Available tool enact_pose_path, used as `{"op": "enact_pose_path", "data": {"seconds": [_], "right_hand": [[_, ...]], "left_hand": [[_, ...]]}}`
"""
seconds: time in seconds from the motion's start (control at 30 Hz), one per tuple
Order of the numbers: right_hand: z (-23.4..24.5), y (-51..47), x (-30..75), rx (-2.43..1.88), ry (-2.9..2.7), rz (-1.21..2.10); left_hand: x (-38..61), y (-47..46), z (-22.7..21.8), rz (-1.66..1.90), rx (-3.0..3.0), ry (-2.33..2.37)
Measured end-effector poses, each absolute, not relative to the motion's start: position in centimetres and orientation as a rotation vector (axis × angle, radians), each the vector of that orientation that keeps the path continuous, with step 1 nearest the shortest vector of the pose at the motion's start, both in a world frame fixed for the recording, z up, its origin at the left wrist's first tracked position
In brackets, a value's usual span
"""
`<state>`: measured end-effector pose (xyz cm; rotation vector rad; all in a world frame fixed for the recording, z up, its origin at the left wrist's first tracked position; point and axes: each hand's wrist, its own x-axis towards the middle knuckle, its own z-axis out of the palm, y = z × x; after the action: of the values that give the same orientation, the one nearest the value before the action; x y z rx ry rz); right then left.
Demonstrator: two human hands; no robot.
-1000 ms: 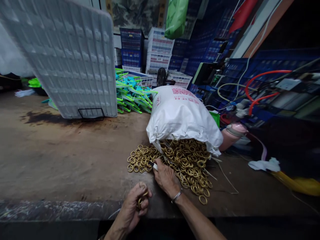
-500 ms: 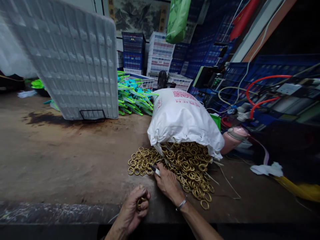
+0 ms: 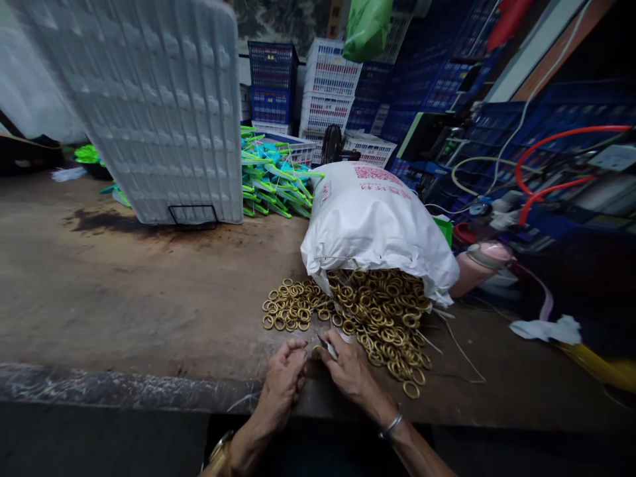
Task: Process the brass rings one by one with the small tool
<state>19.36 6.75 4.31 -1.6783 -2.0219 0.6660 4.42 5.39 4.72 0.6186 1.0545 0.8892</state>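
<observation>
My left hand (image 3: 284, 379) is closed near the front of the table, its back hiding most of what is inside; brass-coloured rings showed in it a moment ago. Facing it, my right hand (image 3: 352, 372) pinches a small white tool with a dark tip (image 3: 328, 348), whose exact kind I cannot make out. One brass-coloured ring (image 3: 317, 352) is at the right fingertips, between the two hands. Just beyond lies a heap of brass-coloured rings (image 3: 385, 324), spilling from the mouth of a white woven sack (image 3: 375, 228).
A pale ribbed panel (image 3: 173, 119) stands upright on the brown table (image 3: 149, 291) at left. Green and blue plastic pieces (image 3: 275, 179) are piled behind. A pink bottle (image 3: 479, 268) and red hose (image 3: 527, 165) are at right; stacked crates (image 3: 330, 69) stand at the back.
My right hand has drawn back from the ring heap toward my left hand, and a ring now shows at its fingertips. My left hand has turned its back upward. The view has shifted slightly.
</observation>
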Motion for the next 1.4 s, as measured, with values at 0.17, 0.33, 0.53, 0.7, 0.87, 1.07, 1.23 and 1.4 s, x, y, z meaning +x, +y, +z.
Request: {"op": "enact_pose_path", "data": {"seconds": [0.17,0.33,0.53,0.7,0.87,1.07,1.23,1.4], "right_hand": [[5.4,6.1,18.6,-1.528,-1.91,0.798],[5.7,6.1,18.1,-1.542,-1.717,0.96],[4.6,6.6,17.9,-1.537,-1.564,1.174],[4.6,6.7,17.7,-1.539,-1.594,1.077],[5.1,6.8,17.5,-1.519,-1.571,1.117],[5.2,6.2,17.8,-1.637,-1.879,0.811],[4.7,5.5,17.5,-1.636,-2.142,0.694],[4.7,5.6,17.4,-1.701,-2.188,0.643]], "left_hand": [[4.7,5.5,4.8,0.852,0.703,1.064],[4.7,5.5,4.6,0.888,0.787,1.073],[4.4,5.4,5.2,0.934,0.967,1.081],[4.3,5.4,4.8,0.79,0.771,0.995],[4.3,5.4,4.4,0.819,0.719,0.961],[4.0,5.4,4.1,0.9,0.72,0.96],[4.0,5.5,4.3,0.928,0.732,0.963],[3.9,5.3,4.5,0.91,0.775,0.988]]}}
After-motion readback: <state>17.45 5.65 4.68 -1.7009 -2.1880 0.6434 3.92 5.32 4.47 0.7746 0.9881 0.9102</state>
